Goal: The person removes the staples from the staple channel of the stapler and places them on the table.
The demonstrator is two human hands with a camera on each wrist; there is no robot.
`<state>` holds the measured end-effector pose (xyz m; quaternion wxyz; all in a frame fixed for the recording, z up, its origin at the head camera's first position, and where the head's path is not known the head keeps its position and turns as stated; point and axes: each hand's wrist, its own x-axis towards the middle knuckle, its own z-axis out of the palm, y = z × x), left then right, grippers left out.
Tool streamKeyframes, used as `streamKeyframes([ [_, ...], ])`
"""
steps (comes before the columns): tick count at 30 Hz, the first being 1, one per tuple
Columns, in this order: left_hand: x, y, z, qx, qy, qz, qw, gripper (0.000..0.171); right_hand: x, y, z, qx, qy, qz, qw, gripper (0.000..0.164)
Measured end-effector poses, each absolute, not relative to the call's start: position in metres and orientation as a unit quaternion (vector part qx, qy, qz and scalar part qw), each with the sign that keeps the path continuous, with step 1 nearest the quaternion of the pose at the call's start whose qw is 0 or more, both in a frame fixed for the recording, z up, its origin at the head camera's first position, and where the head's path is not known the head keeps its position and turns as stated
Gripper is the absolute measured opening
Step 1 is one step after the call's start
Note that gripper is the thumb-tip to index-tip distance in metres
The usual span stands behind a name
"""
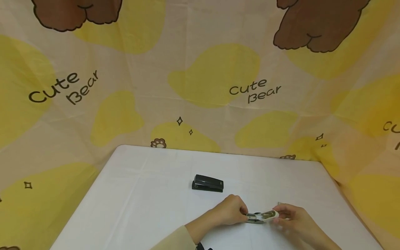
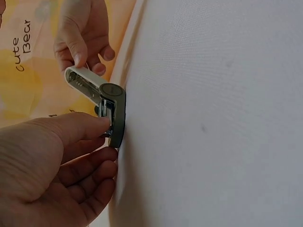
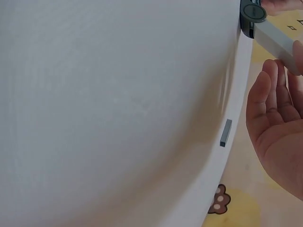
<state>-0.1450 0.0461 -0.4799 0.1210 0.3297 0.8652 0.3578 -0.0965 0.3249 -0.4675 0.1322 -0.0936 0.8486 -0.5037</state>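
A small white and grey-green stapler [image 1: 261, 217] lies on the table near its front right, its white top arm swung up away from the base. My left hand [image 1: 229, 211] grips the base end; in the left wrist view its thumb [image 2: 90, 126] presses into the metal staple channel [image 2: 107, 116]. From the other side my right hand [image 1: 293, 220] holds the tip of the raised white arm [image 3: 277, 45] between thumb and fingers. A short grey strip of staples [image 3: 226, 133] lies on the table beside my right hand.
A closed black stapler [image 1: 207, 183] stands farther back on the white-covered table [image 1: 150, 194]. Behind and around the table hangs a yellow and beige cloth [image 1: 200, 76] with bear prints. A small dark object [image 1: 200, 246] shows under my left sleeve at the bottom edge.
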Motion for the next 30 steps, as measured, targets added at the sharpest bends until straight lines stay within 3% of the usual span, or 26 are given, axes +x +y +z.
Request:
streamKeyframes([
  [30, -0.146, 0.08, -0.481, 0.324, 0.876, 0.339, 0.113, 0.006, -0.093, 0.357, -0.465, -0.087, 0.857, -0.491, 0.127, 0.037],
])
